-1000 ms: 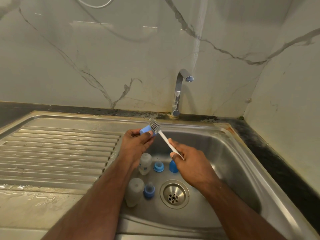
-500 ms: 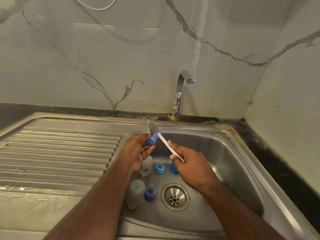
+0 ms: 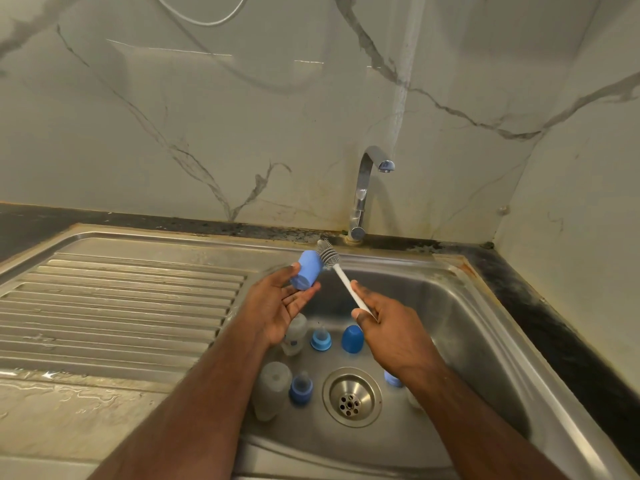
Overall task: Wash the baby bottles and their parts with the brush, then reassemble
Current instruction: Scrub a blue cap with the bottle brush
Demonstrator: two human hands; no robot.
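Blue cap (image 3: 305, 273) lay pinched in my left hand (image 3: 277, 306); brush (image 3: 329, 257), held by my right hand (image 3: 388, 332), touched its side.

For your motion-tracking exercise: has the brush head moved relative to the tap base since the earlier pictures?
Cannot tell. The brush head sits just below and left of the tap base, much as before; the camera shifted slightly, so any small move is unclear.
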